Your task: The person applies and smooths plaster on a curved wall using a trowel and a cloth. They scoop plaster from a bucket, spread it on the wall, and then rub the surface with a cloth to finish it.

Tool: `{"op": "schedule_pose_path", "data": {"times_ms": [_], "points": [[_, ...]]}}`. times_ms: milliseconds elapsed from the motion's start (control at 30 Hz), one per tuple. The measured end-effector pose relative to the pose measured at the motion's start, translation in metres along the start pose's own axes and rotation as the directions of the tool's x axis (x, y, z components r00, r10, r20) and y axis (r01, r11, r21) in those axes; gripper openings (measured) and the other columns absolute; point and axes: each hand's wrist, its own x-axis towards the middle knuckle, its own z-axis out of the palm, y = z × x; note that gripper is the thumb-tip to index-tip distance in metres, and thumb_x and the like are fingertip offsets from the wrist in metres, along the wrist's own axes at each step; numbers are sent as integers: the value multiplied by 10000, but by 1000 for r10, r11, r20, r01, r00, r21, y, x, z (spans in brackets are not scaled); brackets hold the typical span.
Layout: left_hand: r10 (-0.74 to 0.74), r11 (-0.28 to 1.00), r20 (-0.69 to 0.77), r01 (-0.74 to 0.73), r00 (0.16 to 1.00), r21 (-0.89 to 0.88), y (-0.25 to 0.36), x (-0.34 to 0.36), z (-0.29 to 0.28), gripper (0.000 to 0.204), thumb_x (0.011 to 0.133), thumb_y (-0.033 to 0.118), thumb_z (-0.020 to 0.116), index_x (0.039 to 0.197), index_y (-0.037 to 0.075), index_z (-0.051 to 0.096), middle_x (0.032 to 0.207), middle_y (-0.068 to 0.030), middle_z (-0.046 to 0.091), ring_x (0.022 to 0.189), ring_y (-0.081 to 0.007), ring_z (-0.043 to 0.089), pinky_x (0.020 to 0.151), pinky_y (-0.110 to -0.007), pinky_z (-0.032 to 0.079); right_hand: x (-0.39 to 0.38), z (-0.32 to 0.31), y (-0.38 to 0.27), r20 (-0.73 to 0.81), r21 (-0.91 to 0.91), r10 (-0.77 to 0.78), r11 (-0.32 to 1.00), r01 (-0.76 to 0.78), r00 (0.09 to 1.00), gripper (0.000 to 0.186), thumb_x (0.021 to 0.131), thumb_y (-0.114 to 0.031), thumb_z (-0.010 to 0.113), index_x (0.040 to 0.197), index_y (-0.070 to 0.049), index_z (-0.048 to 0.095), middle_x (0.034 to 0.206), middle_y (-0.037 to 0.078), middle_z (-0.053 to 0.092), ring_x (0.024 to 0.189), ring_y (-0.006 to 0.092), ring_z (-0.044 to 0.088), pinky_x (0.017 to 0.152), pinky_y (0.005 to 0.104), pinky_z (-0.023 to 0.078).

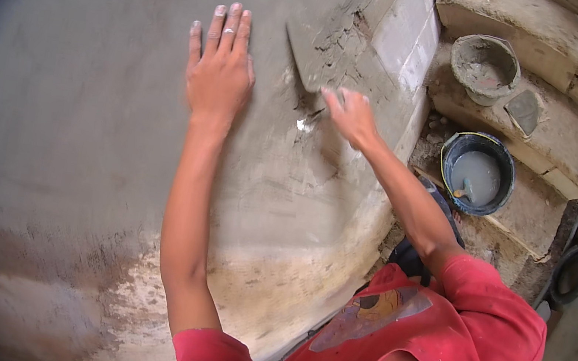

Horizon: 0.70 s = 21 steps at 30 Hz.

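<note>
While your left hand [219, 77] lies flat on the wall [95, 77], fingers straight, your right hand [351, 117] grips the trowel [303, 68] by rough plaster [337, 34]; too steep a tilt could gouge it.

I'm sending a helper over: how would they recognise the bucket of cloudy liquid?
Find the steps right of the grey plastered surface. On them, lower in the picture than the mortar-crusted grey bucket, stands a dark bucket. Its yellow handle and cloudy liquid set it apart.

Dusty, rough-edged steps [558, 142] on the right, greyish floor [568, 353] beyond, in soft light.
</note>
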Motion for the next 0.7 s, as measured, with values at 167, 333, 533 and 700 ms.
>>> {"op": "schedule_pose_path", "data": {"times_ms": [167,333,533,700], "points": [[95,995,-84,-94,992,16,10,27,27,581,1038,289,595,1609,207,531,1662,50,525,1554,-169,448,1322,-500,310,42,-33,-23,201,166,364,902,-398,909,688,1068,-575,556,1056,78,773,912,298,751,846,331,725,830,517,570],[143,989,-116,-145,983,-16,18,51,38,574,1036,317,597,1590,176,553,1660,33,530,1556,-175,443,1319,-504,304,34,-11,18,31,92,155,983,-157,988,760,1058,-604,544,993,126,746,953,336,755,870,422,762,866,558,575],[169,985,-96,-166,981,38,25,61,37,565,1076,338,549,1618,185,518,1668,16,519,1560,-193,440,1312,-513,314,52,-37,-6,163,23,312,947,-320,936,753,1054,-607,551,983,119,739,961,340,756,945,464,741,880,548,575],[174,985,-107,-173,979,15,29,69,41,577,1062,326,556,1614,164,523,1675,12,512,1564,-191,433,1318,-519,293,80,-43,-1,142,243,430,858,-452,892,757,1046,-621,556,1059,109,756,1105,381,736,1102,512,721,998,582,530]]}}
